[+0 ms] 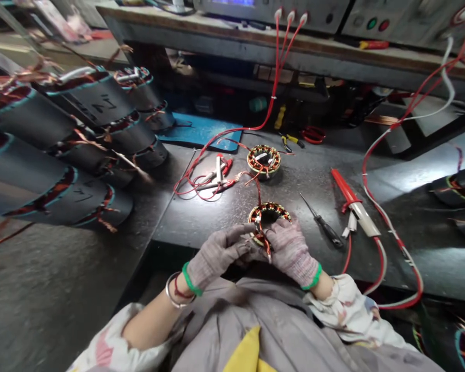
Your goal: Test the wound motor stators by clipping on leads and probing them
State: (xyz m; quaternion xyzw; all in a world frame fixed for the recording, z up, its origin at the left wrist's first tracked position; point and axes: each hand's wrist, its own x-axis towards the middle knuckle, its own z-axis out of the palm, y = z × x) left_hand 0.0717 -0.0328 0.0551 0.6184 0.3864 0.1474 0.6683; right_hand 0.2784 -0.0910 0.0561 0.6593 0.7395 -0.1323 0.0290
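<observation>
A small ring-shaped motor stator (278, 207) with copper windings lies at the table's near edge, in front of my body. My left hand (220, 253), in a knitted glove with a green cuff, has its fingers bent around the stator's near left side. The gloved right hand (291, 249) grips its near right side. Copper lead wires (267, 247) stick out toward me between the hands; my fingertips are partly hidden there. Just beyond sits a second wound stator (263, 161). Left of it lie red and white test clips (219, 175) on red leads.
Tall stacks of large dark stators (96, 103) stand at left. A screwdriver (322, 222) and a red-and-white test probe (354, 201) lie at right. Pliers (290, 141) and a blue mat (201, 132) are farther back, below a shelf (158, 26) with test instruments (313, 15).
</observation>
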